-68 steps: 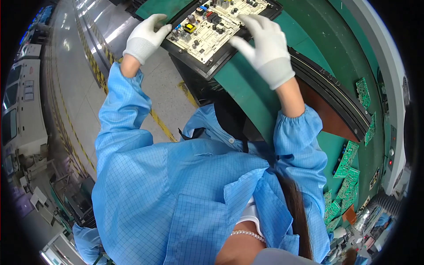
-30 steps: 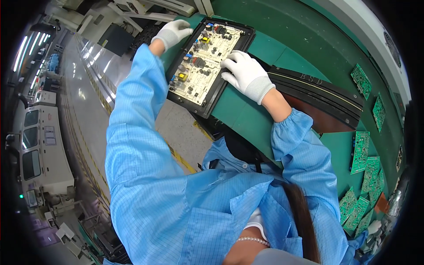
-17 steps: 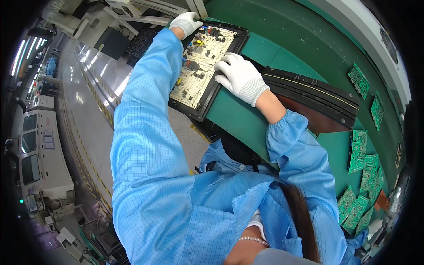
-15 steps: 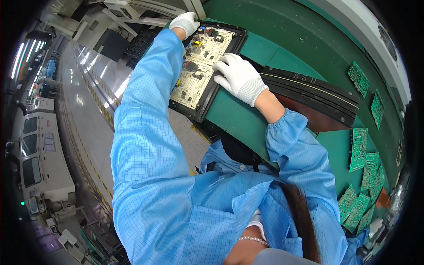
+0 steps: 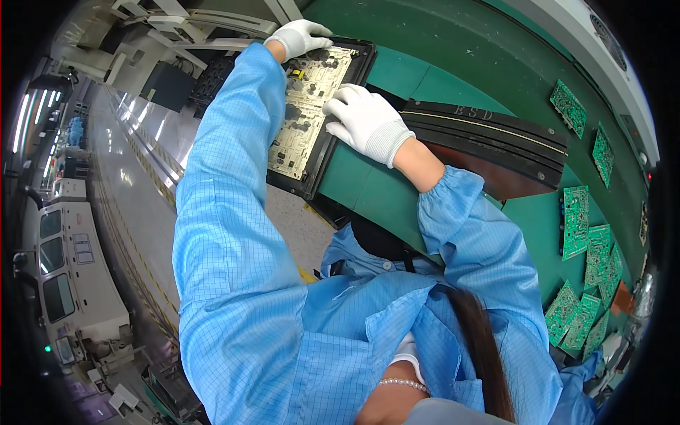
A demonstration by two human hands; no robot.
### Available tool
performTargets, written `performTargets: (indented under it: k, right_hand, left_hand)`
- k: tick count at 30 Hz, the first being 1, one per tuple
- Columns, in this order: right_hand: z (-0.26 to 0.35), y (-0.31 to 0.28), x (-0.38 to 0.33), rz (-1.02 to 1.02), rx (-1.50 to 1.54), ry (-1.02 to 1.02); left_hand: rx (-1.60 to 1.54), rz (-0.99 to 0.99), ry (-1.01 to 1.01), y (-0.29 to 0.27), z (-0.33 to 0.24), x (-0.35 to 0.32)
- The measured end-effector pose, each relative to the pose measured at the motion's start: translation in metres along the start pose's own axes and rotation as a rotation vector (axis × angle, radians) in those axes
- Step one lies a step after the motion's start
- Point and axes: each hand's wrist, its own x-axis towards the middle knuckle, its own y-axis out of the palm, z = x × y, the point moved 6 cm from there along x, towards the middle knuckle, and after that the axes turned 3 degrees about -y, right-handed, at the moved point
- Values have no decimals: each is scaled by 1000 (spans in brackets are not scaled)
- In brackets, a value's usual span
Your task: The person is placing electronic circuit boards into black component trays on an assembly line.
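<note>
A cream-coloured circuit-board panel (image 5: 303, 117) with dark parts and a yellow one lies in a black frame (image 5: 333, 142) near the top centre. My white-gloved left hand (image 5: 302, 39) reaches over the panel's far end, its fingers stretched out to the right. The fingertips are at the frame's far edge; whether they press on a part cannot be seen. White-gloved too, my right hand (image 5: 368, 122) rests at the frame's right side. Its fingers are loosely bent over the panel's edge, with the thumb apart. Nothing shows in either hand. My left sleeve hides the panel's left side.
A long black rail (image 5: 489, 127) lies right of my right hand on the green worktop (image 5: 397, 184). Several green circuit boards (image 5: 575, 223) stand or lie along the right. Behind the worktop rises a green wall (image 5: 453, 49). Machines (image 5: 78, 248) line the floor at left.
My left hand has moved over the panel's far end, with its fingers now stretched to the right. The worktop and frame sit slightly further left in view; my right hand keeps its place at the frame.
</note>
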Motion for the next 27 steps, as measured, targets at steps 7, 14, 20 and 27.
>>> performTargets:
  k: [7, 14, 20, 27]
  right_hand:
    - [1, 0, -1, -32, 7, -15]
    - [-1, -1, -4, -20, -21, -2]
    - [2, 3, 0, -12, -23, -42]
    - [-1, 5, -1, -26, -22, -41]
  left_hand:
    - [178, -20, -126, 2, -14, 8]
    - [198, -57, 113, 3, -82, -22]
    - [365, -179, 161, 13, -105, -35]
    - [-248, -5, 179, -7, -73, -38]
